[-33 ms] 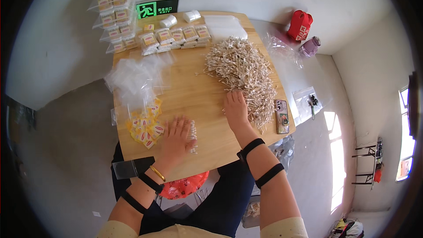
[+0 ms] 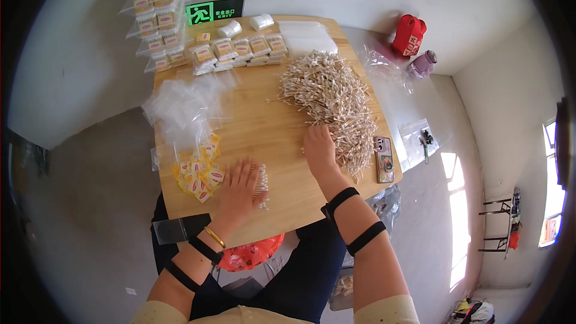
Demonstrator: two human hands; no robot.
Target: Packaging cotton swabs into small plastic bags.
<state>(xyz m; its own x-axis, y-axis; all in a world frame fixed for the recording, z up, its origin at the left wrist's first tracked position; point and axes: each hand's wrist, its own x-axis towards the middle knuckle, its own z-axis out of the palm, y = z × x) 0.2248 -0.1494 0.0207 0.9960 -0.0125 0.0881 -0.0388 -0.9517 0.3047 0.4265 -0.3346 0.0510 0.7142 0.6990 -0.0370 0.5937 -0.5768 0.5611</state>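
My left hand [image 2: 239,185] lies flat with its fingers stretched out over a small row of cotton swabs [image 2: 263,186] near the table's front edge. The swabs lie side by side, partly under the palm and thumb. At the left-hand edge of a big heap of loose cotton swabs [image 2: 327,87] is my right hand [image 2: 320,147]. Its fingers are bent and pressed together; what they hold, if anything, is hidden. Left of my left hand sits a pile of small yellow-and-white cards [image 2: 198,174]. Behind the cards, clear plastic bags [image 2: 186,108] are heaped.
Filled swab packs [image 2: 225,51] line the wooden table's [image 2: 258,108] far side, beside stacked clear film [image 2: 307,37]. More packs [image 2: 153,12] stand in a tall stack at the far left. A phone [image 2: 384,159] rests right of the heap. A red bag [image 2: 249,253] is below the front edge.
My right hand has shifted very slightly to the left at the heap's edge. My left hand stays in place over the row of swabs.
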